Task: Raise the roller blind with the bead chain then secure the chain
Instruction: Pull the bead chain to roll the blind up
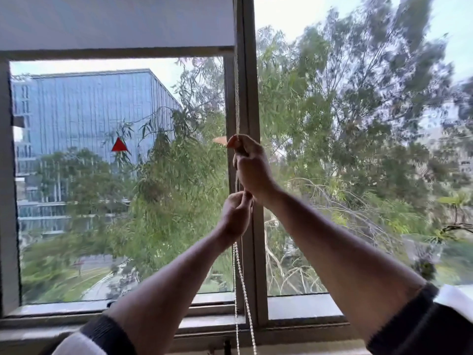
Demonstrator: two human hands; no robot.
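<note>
A white roller blind [115, 21] covers the top of the left window pane, its bottom bar [115, 53] well above my hands. A white bead chain [236, 98] hangs down along the central window frame. My right hand [252, 170] grips the chain higher up, fingers curled round it. Just below it, my left hand [235, 216] pinches the same chain. Beneath my left hand two strands of the chain [243, 283] hang loose toward the sill.
The grey central mullion [252, 73] stands right behind the chain. A window sill [304, 311] runs along the bottom. A red triangle sticker [119, 145] sits on the left pane. Trees and a glass building lie outside.
</note>
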